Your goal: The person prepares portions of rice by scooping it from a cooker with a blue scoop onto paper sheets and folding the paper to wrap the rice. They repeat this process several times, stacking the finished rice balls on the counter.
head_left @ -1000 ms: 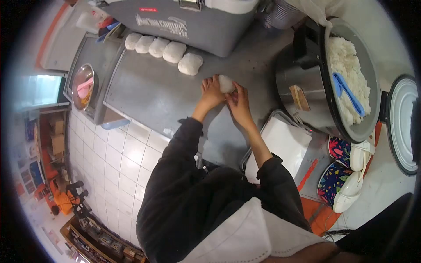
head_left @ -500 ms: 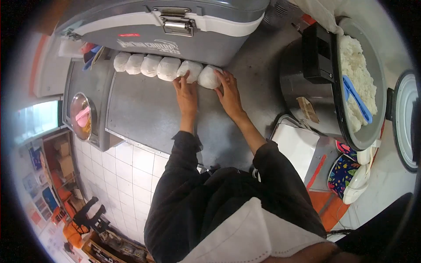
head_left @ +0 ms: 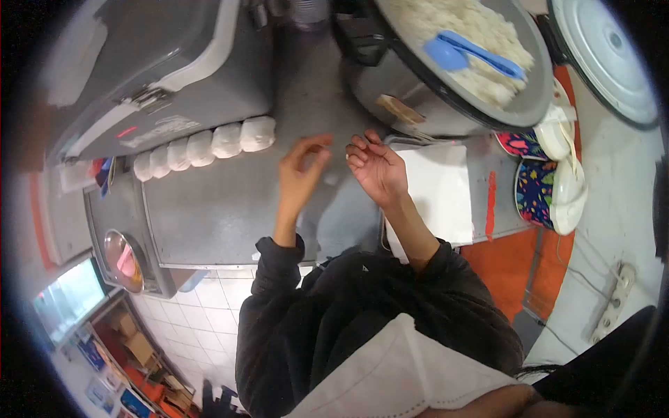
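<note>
My left hand (head_left: 301,171) hovers over the steel counter, thumb and fingers curved apart, holding nothing I can see; its fingertips are slightly blurred. Palm up, my right hand (head_left: 380,171) is beside it with loosely curled, separated fingers and nothing visible in the palm. A tiny white speck shows at one of its fingers. To the left of both hands, several white paper-wrapped bundles (head_left: 226,141) stand in a row against the grey cooler box (head_left: 209,94). A white paper stack (head_left: 435,191) lies just right of my right hand.
A large pot (head_left: 394,87) holds white rice (head_left: 481,28) and a blue scoop (head_left: 481,56). Patterned bowls (head_left: 535,191) stand at the right, near a power strip (head_left: 613,303). A metal bowl (head_left: 115,244) with a pink utensil sits at the counter's left end.
Both hands have let go of the bundles at the row's right end and moved right, toward the paper stack. The view has turned to the right; the wrapped row stays against the cooler box.
</note>
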